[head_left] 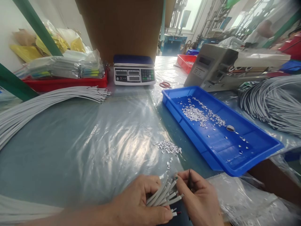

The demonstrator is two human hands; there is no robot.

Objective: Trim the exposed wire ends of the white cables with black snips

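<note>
At the bottom centre my left hand is wrapped round a bundle of white cables, their cut ends fanned out to the right. A few ends show bare coloured wires, one of them red. My right hand is closed beside the bundle, its thumb and index finger pinching the tip of one cable. A dark, thin, pointed tool sticks up between its fingers; its kind is not clear. Just beyond the hands, small silvery foil scraps lie in a pile on the plastic-covered table.
A blue tray with foil scraps and a ring stands at right. Behind are a scale, red-handled scissors and a grey machine. More white cables lie left and coiled right.
</note>
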